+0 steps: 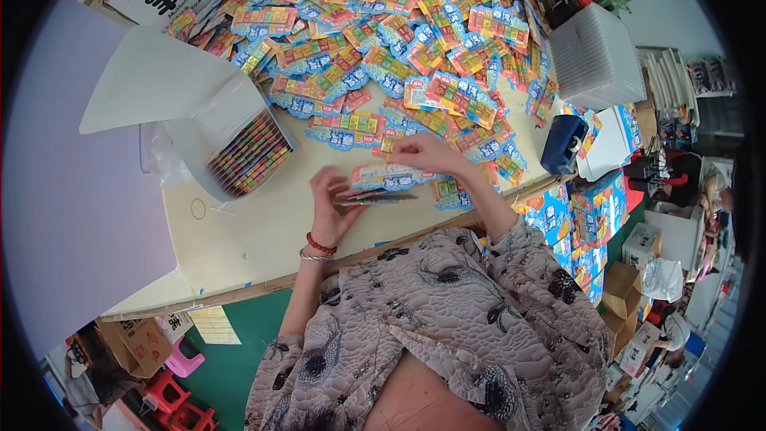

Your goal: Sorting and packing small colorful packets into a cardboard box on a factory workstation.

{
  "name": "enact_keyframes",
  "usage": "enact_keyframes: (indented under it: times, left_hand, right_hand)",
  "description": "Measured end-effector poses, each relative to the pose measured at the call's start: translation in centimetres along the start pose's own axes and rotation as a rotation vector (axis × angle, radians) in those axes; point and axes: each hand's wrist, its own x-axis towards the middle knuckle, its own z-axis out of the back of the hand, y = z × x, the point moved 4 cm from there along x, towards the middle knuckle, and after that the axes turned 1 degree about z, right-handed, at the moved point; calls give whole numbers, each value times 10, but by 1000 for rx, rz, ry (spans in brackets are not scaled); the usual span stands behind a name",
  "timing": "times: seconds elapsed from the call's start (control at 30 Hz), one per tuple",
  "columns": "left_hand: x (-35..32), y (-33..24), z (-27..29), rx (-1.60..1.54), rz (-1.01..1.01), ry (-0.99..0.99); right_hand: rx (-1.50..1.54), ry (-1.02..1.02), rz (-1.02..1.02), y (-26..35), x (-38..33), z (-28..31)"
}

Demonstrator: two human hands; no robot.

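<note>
Left hand (pixel 329 207) clamped on a thin stack of packets (pixel 384 198), seen nearly edge-on above the worktop (pixel 239 247), near its front edge; thumb below, fingers curled at the left end. Right hand (pixel 431 153) reaches across from the right, fingertips pinched together on the upper edge of a single packet (pixel 391 177), colourful with a blue scalloped border, held just above the stack. Left wrist carries a reddish beaded bracelet (pixel 321 244) and a silvery bangle (pixel 316 256). Beyond both hands, a broad heap of like packets (pixel 391 64), overlapping at all angles, spreads to the far side. To the left, an open white box (pixel 275 118), tilted, flap raised, with packets lined up in rows inside (pixel 251 153). Yellow ring (pixel 198 208) lies flat near the box. Right of the heap: dark blue device (pixel 562 145), and behind it a stack of white trays (pixel 597 56)
</note>
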Motion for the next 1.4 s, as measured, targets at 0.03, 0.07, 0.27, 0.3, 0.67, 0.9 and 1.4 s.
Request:
enact_keyframes:
  times: [0.03, 0.07, 0.27, 0.3, 0.67, 0.9, 1.4]
  left_hand:
    - [0, -8, -1, 2, 8, -5]
    - [4, -24, -2, 74, 1, -41]
    - [16, -36, 1, 577, -416, 269]
    - [14, -27, 2, 507, -378, 336]
    - [6, -23, 3, 162, -47, 69]
    - [16, -24, 5, 354, -233, 264]
    - [5, -22, -1, 306, -186, 252]
  right_hand:
    - [4, 9, -2, 7, -1, -4]
    - [-132, -38, 50, 15, -5, -6]
    - [-545, -164, 291, 32, -7, -31]
    - [-414, -204, 319, 35, -11, -29]
    - [94, -484, 334, 17, -60, -45]
    - [-687, -1162, 41, 4, -62, 117]
    - [416, -1212, -14, -72, -116, 119]
